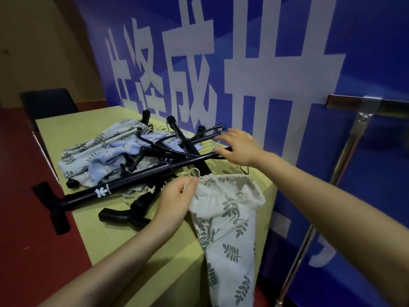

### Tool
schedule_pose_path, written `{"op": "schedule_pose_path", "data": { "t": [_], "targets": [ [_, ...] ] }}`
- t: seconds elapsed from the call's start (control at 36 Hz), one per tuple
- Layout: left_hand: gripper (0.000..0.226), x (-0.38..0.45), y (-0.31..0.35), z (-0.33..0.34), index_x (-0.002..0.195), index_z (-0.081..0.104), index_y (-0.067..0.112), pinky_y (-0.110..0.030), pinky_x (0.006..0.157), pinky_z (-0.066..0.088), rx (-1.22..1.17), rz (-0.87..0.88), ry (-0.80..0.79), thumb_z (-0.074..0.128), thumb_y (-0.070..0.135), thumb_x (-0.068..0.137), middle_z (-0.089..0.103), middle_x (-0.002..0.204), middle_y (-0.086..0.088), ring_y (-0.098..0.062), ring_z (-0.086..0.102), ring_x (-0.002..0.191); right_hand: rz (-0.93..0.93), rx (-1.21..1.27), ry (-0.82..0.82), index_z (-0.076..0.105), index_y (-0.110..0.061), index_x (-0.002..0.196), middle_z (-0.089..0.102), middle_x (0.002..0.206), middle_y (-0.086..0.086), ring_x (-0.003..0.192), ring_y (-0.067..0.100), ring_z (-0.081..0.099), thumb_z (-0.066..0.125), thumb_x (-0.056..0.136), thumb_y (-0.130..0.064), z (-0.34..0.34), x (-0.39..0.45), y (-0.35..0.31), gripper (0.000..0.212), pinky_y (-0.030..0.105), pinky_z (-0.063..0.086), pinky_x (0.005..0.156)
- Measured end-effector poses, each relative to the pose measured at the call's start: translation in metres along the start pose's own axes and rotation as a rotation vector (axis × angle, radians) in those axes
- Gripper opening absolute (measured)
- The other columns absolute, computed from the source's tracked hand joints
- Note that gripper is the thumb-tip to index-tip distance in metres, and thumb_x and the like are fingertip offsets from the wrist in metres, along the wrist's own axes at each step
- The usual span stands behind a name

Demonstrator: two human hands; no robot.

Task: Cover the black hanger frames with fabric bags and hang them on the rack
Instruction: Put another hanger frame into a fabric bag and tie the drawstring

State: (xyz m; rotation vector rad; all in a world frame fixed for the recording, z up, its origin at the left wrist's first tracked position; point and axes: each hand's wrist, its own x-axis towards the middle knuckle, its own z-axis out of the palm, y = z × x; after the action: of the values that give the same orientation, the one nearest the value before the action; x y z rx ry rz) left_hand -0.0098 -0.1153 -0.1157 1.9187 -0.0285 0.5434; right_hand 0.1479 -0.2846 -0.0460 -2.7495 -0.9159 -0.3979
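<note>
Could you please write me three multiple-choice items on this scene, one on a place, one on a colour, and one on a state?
1. Where does the white leaf-print fabric bag hang?
A. Over the table's near edge
B. On the rack
C. On the floor

2. What colour is the tablecloth?
A. Red
B. Yellow-green
C. White

3. What is the left hand doing?
A. Resting open
B. Pointing
C. Pinching the bag's mouth

Answers: 1 A, the bag drapes past the edge; 2 B, bare cloth shows it; 3 C, fingers close on the drawstring hem.

we see a blue banner [276, 63] with white characters, a tan wall [44, 41], red floor [22, 240], and a dark chair [48, 103].
</note>
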Motion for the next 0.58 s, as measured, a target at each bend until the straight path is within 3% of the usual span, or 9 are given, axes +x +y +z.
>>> {"op": "schedule_pose_path", "data": {
  "t": [0.08,0.17,0.25,0.33,0.36,0.42,0.47,0.53,0.58],
  "targets": [
    [0.041,0.011,0.002,-0.006,0.052,0.042,0.022,-0.024,0.076,0.036,0.212,0.139,0.071,0.048,0.036,0.090,0.051,0.072,0.003,-0.013,0.048,0.081,-0.065,-0.057,-0.108,0.064,-0.032,0.106,0.067,0.096,-0.006,0.096,0.019,0.059,0.036,0.100,-0.048,0.011,0.007,-0.002,0.033,0.046,0.029,0.105],
    [0.043,0.021,0.002,-0.011,0.060,0.061,0.020,-0.007,0.086,0.027,0.363,0.197,0.064,0.043,0.046,0.089,0.059,0.103,0.008,-0.006,0.043,0.101,-0.154,0.002,-0.141,0.065,-0.031,0.092,0.064,0.082,-0.009,0.082,0.018,0.058,0.036,0.102,-0.044,0.014,-0.002,-0.009,0.033,0.036,0.044,0.079],
    [0.044,0.037,-0.002,-0.016,0.074,0.070,0.015,-0.023,0.101,0.024,0.467,0.176,0.012,0.040,0.044,0.088,0.055,0.128,0.003,-0.011,0.037,0.125,-0.215,0.068,-0.204,0.069,-0.031,0.114,0.071,0.099,-0.005,0.088,0.017,0.060,0.037,0.102,-0.042,0.016,-0.013,-0.018,0.036,0.036,0.049,0.078],
    [0.051,0.048,-0.005,-0.016,0.086,0.074,0.013,-0.039,0.114,0.021,0.551,0.136,-0.045,0.035,0.046,0.086,0.055,0.137,-0.004,-0.020,0.038,0.134,-0.276,0.112,-0.197,0.069,-0.027,0.114,0.072,0.101,-0.002,0.087,0.020,0.061,0.038,0.102,-0.035,0.018,-0.016,-0.018,0.034,0.040,0.050,0.080],
    [0.053,0.049,-0.007,-0.015,0.087,0.074,0.013,-0.043,0.114,0.023,0.569,0.145,-0.050,0.034,0.048,0.087,0.059,0.132,-0.005,-0.020,0.044,0.129,-0.275,0.127,-0.211,0.070,-0.025,0.112,0.072,0.099,-0.001,0.086,0.020,0.061,0.039,0.102,-0.033,0.018,-0.015,-0.015,0.033,0.040,0.050,0.080],
    [0.053,0.048,-0.010,-0.013,0.074,0.068,0.016,-0.046,0.101,0.036,0.587,0.199,-0.041,0.030,0.051,0.088,0.068,0.100,-0.002,-0.020,0.058,0.101,-0.271,0.146,-0.237,0.071,-0.017,0.105,0.071,0.094,0.004,0.082,0.023,0.060,0.041,0.101,-0.029,0.017,-0.014,-0.008,0.033,0.040,0.049,0.078],
    [0.045,0.044,-0.010,-0.012,0.058,0.047,0.022,-0.038,0.080,0.039,0.608,0.241,-0.025,0.026,0.050,0.087,0.055,0.066,0.004,-0.017,0.052,0.070,-0.261,0.188,-0.255,0.069,-0.006,0.095,0.069,0.087,0.012,0.079,0.028,0.059,0.042,0.101,-0.026,0.015,-0.012,-0.003,0.034,0.041,0.048,0.077],
    [0.043,0.043,-0.010,-0.012,0.055,0.035,0.022,-0.030,0.064,0.031,0.620,0.263,-0.022,0.029,0.047,0.088,0.043,0.056,0.001,-0.017,0.046,0.060,-0.197,0.288,-0.278,0.071,-0.005,0.099,0.072,0.092,0.007,0.086,0.024,0.063,0.045,0.100,-0.025,0.007,-0.008,0.002,0.033,0.028,0.050,0.076],
    [0.045,0.043,-0.010,-0.013,0.055,0.036,0.016,-0.024,0.056,0.026,0.632,0.269,-0.012,0.034,0.042,0.091,0.043,0.054,-0.001,-0.017,0.046,0.057,-0.072,0.467,-0.377,0.072,-0.012,0.109,0.074,0.096,-0.002,0.090,0.015,0.067,0.047,0.100,-0.023,-0.003,-0.002,0.010,0.029,0.019,0.052,0.080]
  ]
}}
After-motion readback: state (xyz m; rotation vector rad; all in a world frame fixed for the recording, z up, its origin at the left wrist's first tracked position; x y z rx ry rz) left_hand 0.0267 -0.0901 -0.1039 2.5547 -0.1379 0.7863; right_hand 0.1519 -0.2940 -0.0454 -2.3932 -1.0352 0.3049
